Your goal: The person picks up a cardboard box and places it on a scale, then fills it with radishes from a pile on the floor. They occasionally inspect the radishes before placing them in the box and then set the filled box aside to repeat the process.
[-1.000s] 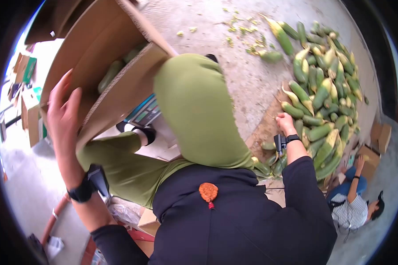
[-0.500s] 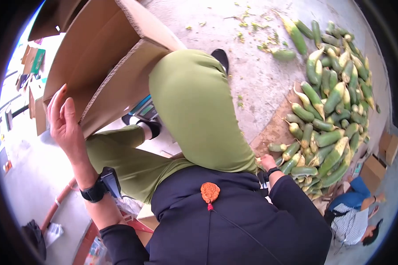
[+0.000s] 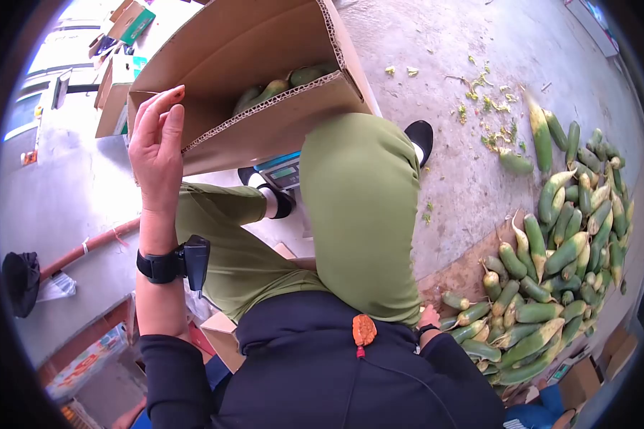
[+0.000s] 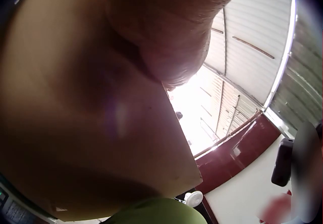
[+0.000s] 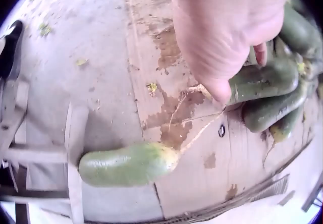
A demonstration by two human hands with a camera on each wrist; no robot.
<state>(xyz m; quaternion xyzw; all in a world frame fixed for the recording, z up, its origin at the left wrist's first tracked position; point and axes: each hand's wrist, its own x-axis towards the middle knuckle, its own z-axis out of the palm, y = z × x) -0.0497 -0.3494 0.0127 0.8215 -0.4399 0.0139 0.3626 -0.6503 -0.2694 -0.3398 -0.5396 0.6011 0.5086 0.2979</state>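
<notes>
My left hand (image 3: 156, 146) is raised at the near left corner of the cardboard box (image 3: 243, 136), fingers loosely bent and overlapping the rim in the head view. Several green radishes (image 3: 272, 89) lie inside the box. Down beside my right knee, my right hand (image 3: 428, 317) is at the near edge of a heap of green radishes (image 3: 540, 311). In the right wrist view its thumb and a finger grip a green radish (image 5: 267, 80) by its root end. A single green radish (image 5: 128, 166) with a long thin root lies apart, left of that hand.
The box stands on a scale (image 3: 285, 170) between my feet. A flat cardboard sheet (image 5: 202, 153) lies under the heap. Leaf scraps (image 3: 490, 100) are scattered on the concrete floor. A wooden stool (image 5: 48, 156) stands left of the hand in the right wrist view. Another person's blue clothing (image 3: 540, 409) shows at lower right.
My right hand has come back from the heap's side to its near edge by my knee. My left hand stays by the box rim. The head view has turned, shifting the scene rightward.
</notes>
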